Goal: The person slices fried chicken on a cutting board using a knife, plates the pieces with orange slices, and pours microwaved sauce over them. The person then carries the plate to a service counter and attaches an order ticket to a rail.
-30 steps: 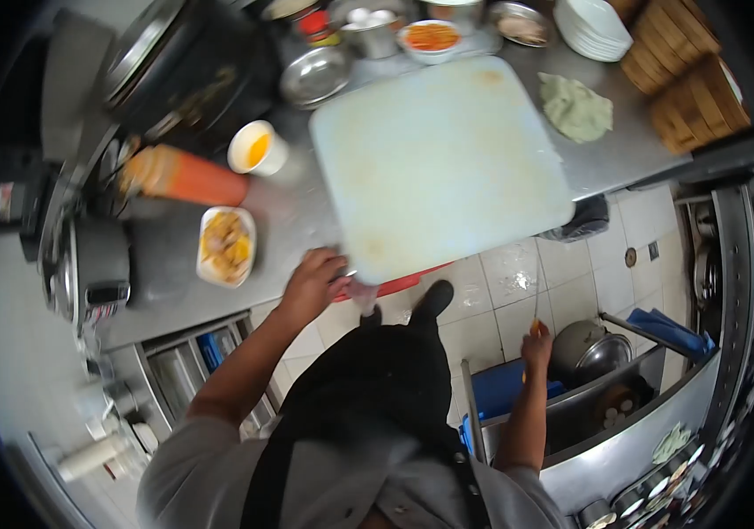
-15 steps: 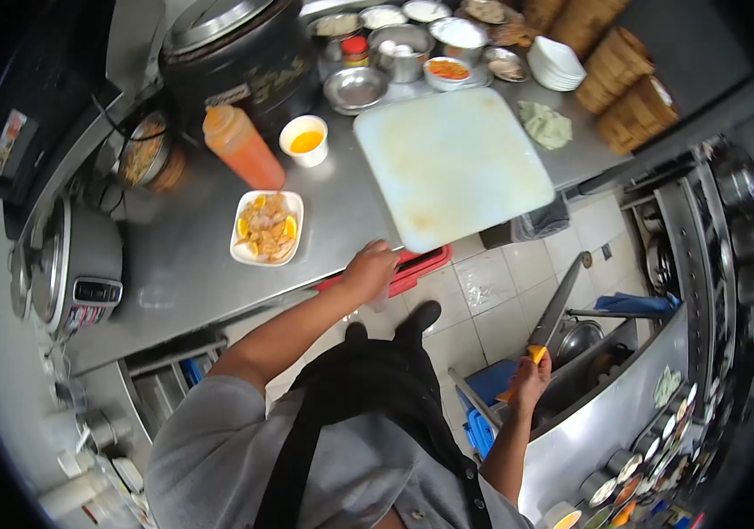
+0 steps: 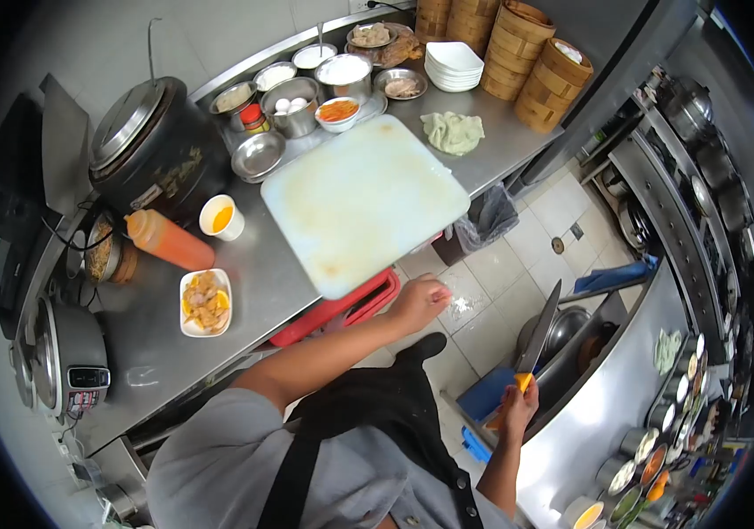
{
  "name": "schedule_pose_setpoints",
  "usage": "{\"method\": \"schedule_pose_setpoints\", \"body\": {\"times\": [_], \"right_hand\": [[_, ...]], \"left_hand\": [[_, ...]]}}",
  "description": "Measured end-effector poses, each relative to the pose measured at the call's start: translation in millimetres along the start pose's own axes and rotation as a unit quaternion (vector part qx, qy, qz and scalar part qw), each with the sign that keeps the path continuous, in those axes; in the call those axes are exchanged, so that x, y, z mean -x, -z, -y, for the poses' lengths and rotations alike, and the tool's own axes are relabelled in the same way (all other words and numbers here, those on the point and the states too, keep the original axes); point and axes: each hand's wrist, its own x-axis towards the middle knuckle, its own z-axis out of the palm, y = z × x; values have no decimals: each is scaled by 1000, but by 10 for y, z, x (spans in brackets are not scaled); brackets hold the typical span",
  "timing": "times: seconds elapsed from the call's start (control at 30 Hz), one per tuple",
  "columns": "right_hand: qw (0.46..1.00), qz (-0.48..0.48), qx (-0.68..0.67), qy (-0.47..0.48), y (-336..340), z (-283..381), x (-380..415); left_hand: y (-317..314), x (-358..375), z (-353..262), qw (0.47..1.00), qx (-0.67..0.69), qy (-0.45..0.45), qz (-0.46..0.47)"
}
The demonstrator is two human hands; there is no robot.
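My right hand (image 3: 518, 407) is wrapped round the yellow-orange handle of a long knife (image 3: 539, 335), whose blade points up and away beside a steel sink or basin. My left hand (image 3: 423, 304) hangs over the floor just off the counter's edge, its fingers curled in, with nothing visible in them. Nearest to it on the counter lies a white cutting board (image 3: 364, 207), bare and lightly stained. Left of the board are a square white dish (image 3: 206, 328) of sliced food with orange wedges, a squeeze bottle (image 3: 170, 240) of orange sauce, and a white cup (image 3: 222, 218) with yellow liquid.
Several bowls and a steel pot (image 3: 292, 110) of eggs line the back. Stacked white dishes (image 3: 454, 68), bamboo steamers (image 3: 553, 84) and a green cloth (image 3: 453, 132) stand right. A red bin (image 3: 342, 309) and a lined trash bin (image 3: 487, 220) sit below the counter edge.
The view has turned to the right, so the counter items appear farther left. My left hand has moved right, away from the counter edge. The knife stays in my right hand.
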Motion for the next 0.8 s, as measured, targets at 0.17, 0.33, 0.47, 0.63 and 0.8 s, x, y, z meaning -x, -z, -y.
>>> {"method": "schedule_pose_setpoints", "body": {"times": [0.17,0.33,0.47,0.63,0.8], "right_hand": [[998,-4,-31,48,311,32,-688],[997,-76,23,8,791,273,-997],[992,-116,22,44,1272,16,-1365],[993,-109,18,33,1176,400,-1622],[995,-82,38,44,872,933,-1501]], "left_hand": [[-1193,-1644,743,994,-79,-6,-68],[-1803,-2652,960,951,-303,53,21],[-941,-3476,477,895,-433,46,-94],[-121,-3990,1069,859,-462,158,-157],[149,-3615,830,891,-426,65,-145]]}}
